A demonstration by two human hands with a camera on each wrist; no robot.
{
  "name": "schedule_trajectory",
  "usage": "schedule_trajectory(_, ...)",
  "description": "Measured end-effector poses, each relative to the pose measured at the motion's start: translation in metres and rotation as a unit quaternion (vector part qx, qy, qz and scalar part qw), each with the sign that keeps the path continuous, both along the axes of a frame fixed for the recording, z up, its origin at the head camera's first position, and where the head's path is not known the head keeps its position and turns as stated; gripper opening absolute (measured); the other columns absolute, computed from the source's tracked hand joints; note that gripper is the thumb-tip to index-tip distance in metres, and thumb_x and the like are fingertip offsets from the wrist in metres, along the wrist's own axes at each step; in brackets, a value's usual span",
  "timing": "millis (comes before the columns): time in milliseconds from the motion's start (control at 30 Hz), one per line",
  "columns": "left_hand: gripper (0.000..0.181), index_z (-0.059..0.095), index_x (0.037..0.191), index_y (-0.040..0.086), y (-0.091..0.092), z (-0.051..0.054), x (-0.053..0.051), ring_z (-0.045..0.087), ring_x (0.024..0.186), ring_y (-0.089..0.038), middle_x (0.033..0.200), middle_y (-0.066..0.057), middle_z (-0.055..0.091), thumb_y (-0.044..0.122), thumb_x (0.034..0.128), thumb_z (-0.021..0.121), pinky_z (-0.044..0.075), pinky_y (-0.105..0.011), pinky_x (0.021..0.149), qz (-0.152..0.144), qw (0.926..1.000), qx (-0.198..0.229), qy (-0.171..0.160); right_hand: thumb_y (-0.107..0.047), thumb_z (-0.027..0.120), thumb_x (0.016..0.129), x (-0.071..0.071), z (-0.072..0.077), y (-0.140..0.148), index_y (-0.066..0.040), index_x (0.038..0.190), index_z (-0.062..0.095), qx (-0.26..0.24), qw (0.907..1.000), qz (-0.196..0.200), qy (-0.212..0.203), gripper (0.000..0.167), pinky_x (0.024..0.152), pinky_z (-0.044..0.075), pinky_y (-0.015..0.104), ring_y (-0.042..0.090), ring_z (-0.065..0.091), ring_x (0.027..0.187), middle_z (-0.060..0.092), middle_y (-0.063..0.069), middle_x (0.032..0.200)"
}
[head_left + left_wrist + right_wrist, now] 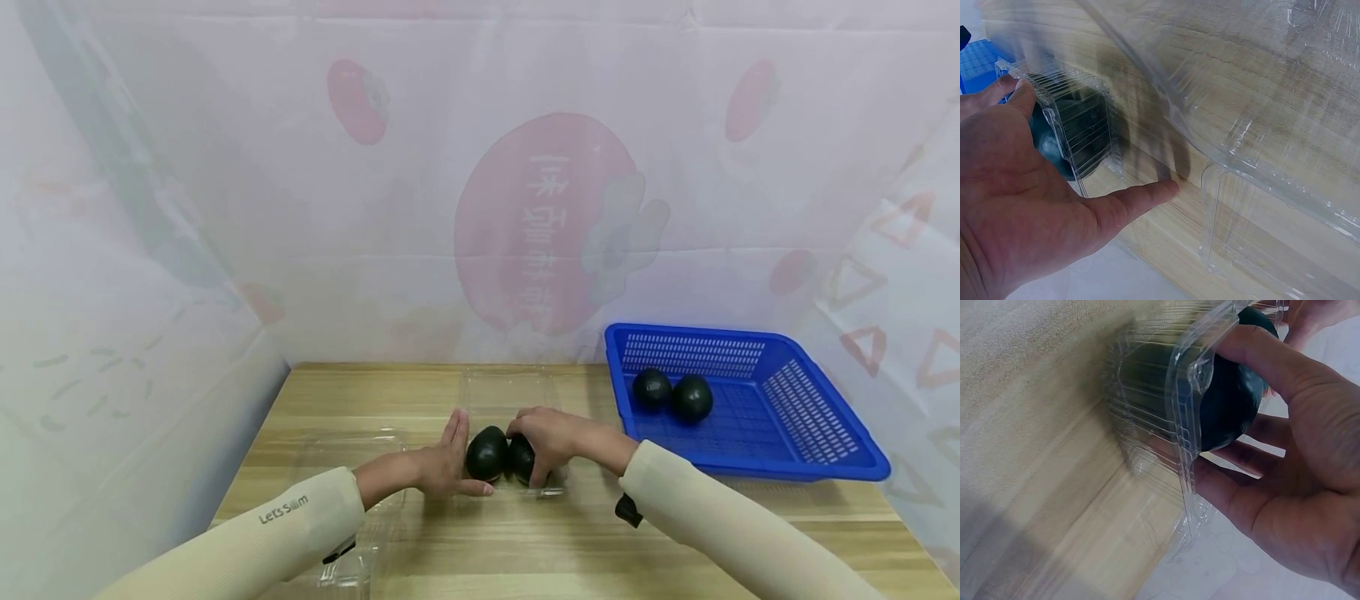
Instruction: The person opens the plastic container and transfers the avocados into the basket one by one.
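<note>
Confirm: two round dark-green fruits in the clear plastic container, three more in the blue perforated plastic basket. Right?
No: the head view shows two round dark-green fruits, not three, in the blue perforated plastic basket. The other two fruits are in the clear plastic container.

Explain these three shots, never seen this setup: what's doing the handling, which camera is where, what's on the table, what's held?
No machine here: a person works bare-handed, so each grip is simply a hand. The wide picture comes from a head-worn camera looking forward and down; the two close ones come from a camera on each wrist.

On the wood-grain table, a clear plastic clamshell contains two dark green avocado-like fruits. Other clear plastic containers lie to the left. At right, a blue slatted basket contains two more fruits.

The right grip curls round the clamshell's right-hand fruit; the left grip is at its left side, fingers extended.
</note>
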State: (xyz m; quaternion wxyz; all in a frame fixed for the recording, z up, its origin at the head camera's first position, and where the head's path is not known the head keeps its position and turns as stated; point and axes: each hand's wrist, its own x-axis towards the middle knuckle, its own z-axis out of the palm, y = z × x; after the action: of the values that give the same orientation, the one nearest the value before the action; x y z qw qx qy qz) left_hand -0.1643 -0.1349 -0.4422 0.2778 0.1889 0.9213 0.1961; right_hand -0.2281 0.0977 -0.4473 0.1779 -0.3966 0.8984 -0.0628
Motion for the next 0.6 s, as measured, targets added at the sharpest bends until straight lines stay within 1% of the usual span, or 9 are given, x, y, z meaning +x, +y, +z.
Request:
schedule_trajectory(67,0.118,-0.009,0.165,-0.007,0.000,0.000,0.000,0.069,0.110,-0.037,0.172,-0.031,-0.017,0.050,0.1008,0.071,0.056,-0.042,0.094,-0.001,1.0000,-0.001,-0.001,-0.028,0.104,0.066,0.000,-0.001,-0.002,-0.006,0.133,0.071,0.007,1.0000,-0.003,-0.002,0.078,0.101,0.054,0.038,0.026,0.065,0.118,0.068,0.007,0.127)
schedule_trajectory(167,0.118,-0.009,0.165,-0.007,0.000,0.000,0.000,0.069,0.111,-0.037,0.172,-0.031,-0.017,0.050,0.1008,0.070,0.056,-0.042,0.094,-0.003,1.0000,-0.003,0.000,-0.028,0.104,0.066,0.001,-0.002,-0.004,-0.008,0.132,0.072,0.017,0.9998,-0.005,0.002,0.076,0.100,0.055,0.038,0.024,0.065,0.116,0.069,0.005,0.125)
schedule_trajectory(300,0.118,-0.009,0.165,-0.008,0.000,0.001,0.000,0.064,0.123,-0.041,0.172,-0.031,-0.016,0.050,0.1006,0.071,0.054,-0.045,0.101,-0.005,1.0000,-0.004,0.004,-0.029,0.104,0.065,0.003,-0.005,-0.006,-0.009,0.128,0.073,0.024,0.9993,0.010,0.027,0.073,0.096,0.056,0.037,0.022,0.067,0.110,0.070,0.003,0.119)
schedule_trajectory(400,0.118,-0.008,0.165,-0.008,0.000,0.001,0.000,0.059,0.131,-0.043,0.172,-0.031,-0.016,0.050,0.1005,0.071,0.053,-0.046,0.104,-0.006,1.0000,-0.002,0.003,-0.031,0.104,0.065,0.004,-0.008,-0.006,-0.009,0.128,0.072,0.032,0.9982,0.021,0.047,0.074,0.096,0.056,0.038,0.021,0.066,0.110,0.070,0.003,0.120)
schedule_trajectory(600,0.118,-0.009,0.165,-0.009,0.000,-0.001,0.000,0.059,0.131,-0.043,0.172,-0.031,-0.016,0.051,0.1005,0.070,0.052,-0.046,0.104,-0.007,1.0000,-0.001,0.003,-0.032,0.104,0.066,0.004,-0.011,-0.006,-0.009,0.133,0.069,0.044,0.9967,0.027,0.062,0.078,0.101,0.055,0.039,0.022,0.066,0.116,0.069,0.005,0.126)
